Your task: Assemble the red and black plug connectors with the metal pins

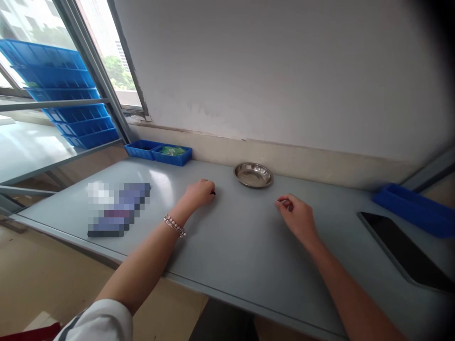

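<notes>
My left hand (pixel 201 193), with a beaded bracelet (pixel 174 225) at its wrist, is closed above the grey table (pixel 227 246). A small black piece (pixel 213 192) pokes out from its fingers; its kind cannot be made out. To the right, my right hand (pixel 296 215) has thumb and fingers pinched together. Whatever it grips, if anything, is too small or hidden to name. A round, shallow steel dish (pixel 253 174) stands near the wall, beyond and between both hands, touched by neither.
Two small blue bins (pixel 172 158) sit at the back left, one holding green-wrapped items. A pixelated flat object (pixel 122 213) lies on the left. At right are a dark tablet-like device (pixel 401 248) and a blue bin (pixel 414 208). Stacked blue bins (pixel 80 94) stand behind the metal frame.
</notes>
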Demonstrator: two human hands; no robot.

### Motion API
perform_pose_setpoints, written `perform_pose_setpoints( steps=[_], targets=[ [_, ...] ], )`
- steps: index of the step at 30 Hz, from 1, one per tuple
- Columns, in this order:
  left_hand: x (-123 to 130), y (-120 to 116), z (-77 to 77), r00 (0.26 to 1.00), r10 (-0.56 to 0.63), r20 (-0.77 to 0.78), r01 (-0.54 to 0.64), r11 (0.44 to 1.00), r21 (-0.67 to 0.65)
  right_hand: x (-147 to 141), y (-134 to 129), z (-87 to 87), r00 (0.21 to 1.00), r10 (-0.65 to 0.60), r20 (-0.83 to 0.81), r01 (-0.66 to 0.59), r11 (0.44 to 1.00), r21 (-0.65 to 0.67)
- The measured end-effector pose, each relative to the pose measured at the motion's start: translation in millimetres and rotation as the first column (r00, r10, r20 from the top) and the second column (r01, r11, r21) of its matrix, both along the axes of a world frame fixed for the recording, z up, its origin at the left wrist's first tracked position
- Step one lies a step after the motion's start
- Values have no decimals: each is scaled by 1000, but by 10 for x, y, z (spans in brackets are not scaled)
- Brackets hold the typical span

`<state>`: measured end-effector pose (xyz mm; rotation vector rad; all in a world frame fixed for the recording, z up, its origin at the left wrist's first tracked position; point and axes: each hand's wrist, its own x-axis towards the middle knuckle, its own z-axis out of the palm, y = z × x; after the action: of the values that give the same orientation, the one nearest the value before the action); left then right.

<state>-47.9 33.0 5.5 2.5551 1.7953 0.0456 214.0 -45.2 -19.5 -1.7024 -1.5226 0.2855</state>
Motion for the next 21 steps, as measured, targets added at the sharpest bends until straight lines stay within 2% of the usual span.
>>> perform_pose_setpoints(
  steps=[3, 5, 7, 9, 14, 21],
  targets=[
    [97, -76, 52, 981, -138, 133, 130, 989, 69, -57, -6, 15, 943, 151, -297, -167, 985, -29],
    [194, -164, 77, 921, -292, 257, 269, 955, 124, -116, -23, 27, 869, 235, -436, -286, 957, -55],
    [295, -270, 90, 843, -419, 337, 391, 908, 150, -186, -50, 35, 819, 282, -500, -360, 931, -64],
    [379, -375, 97, 788, -495, 365, 478, 867, 144, -252, -80, 35, 786, 326, -525, -410, 911, -47],
    [474, -518, 117, 735, -543, 406, 556, 825, 97, -333, -121, 6, 755, 379, -535, -450, 893, -3],
    [481, -519, 72, 697, -551, 458, 575, 812, 101, -354, -128, -14, 741, 397, -542, -468, 884, 9]
  ],
)
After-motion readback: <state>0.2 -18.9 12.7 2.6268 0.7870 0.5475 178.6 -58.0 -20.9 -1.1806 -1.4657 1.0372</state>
